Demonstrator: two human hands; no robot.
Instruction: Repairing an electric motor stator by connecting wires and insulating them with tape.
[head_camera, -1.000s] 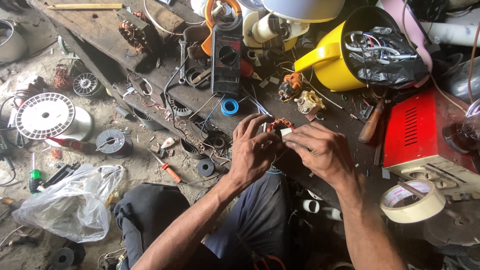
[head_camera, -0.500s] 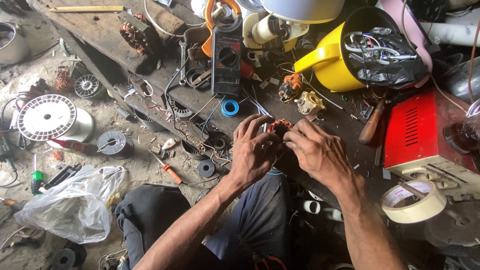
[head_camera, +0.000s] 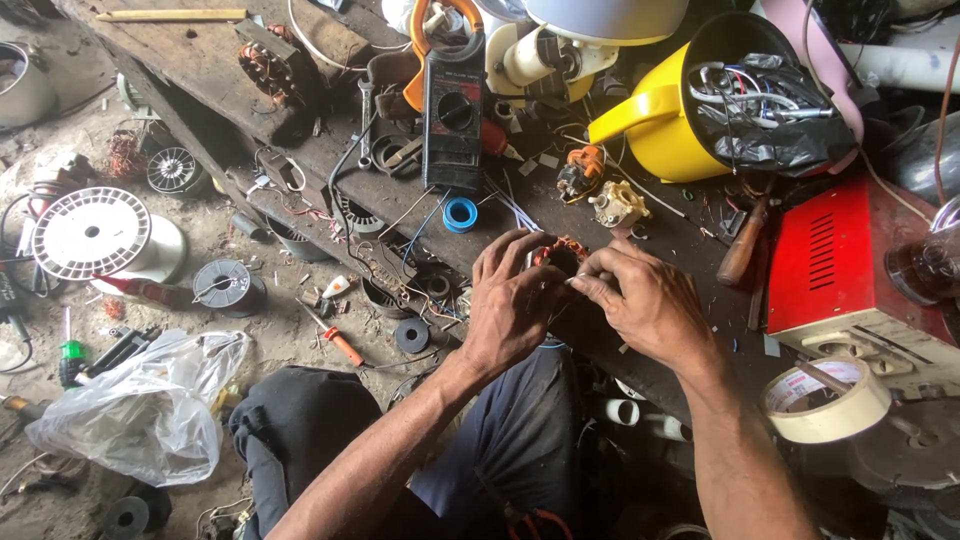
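While both hands meet over the dark wooden counter, I see the left hand cupping a small copper-wound motor coil, with its fingers curled and clamped on the near side. The right hand has its fingertips pinched together on something thin at the coil's edge; I cannot tell if it is a wire or a paper strip. To do this well, I judge the left hand should keep the coil steady while the right works gently, so no thin winding breaks. Only the reddish-copper top of the coil shows; the rest is hidden. It sits at the centre, with a blue tape roll at 10 o'clock and a yellow plastic jug at 1 o'clock.
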